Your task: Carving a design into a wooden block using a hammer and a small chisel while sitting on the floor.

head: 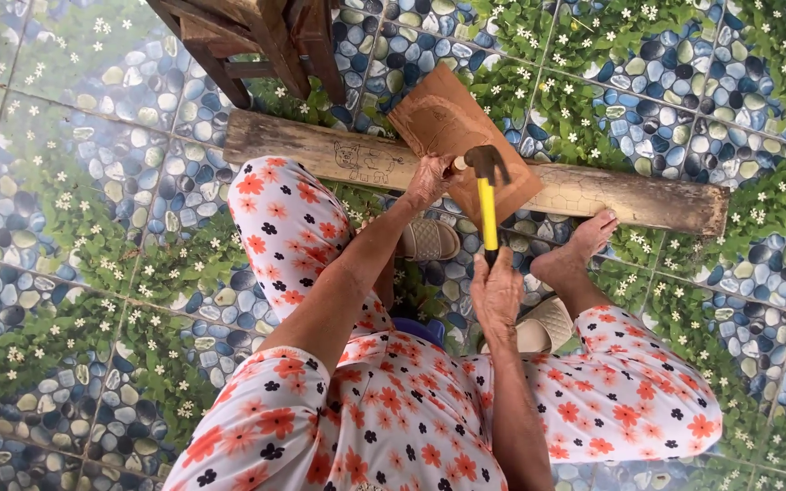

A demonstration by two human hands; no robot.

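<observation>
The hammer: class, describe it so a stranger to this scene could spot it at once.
Find the long weathered plank lying across the pebble-and-flower patterned floor. A square brown wooden panel rests tilted on it. Over that panel's lower part is the hammer, held in the right hand; its bright yellow handle and dark metal head set it apart from the wood around it.

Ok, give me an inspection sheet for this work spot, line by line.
Surface: tiled floor printed with pebbles and flowers.
Job's things: brown board leaning on a long plank; yellow-handled hammer.
Clutter: two sandals, one under the left arm, one by the right foot.
Hands: left hand holds a small tool against the board; right hand grips the hammer.
Cables: nothing seen.
Surroundings: wooden stool legs.
</observation>
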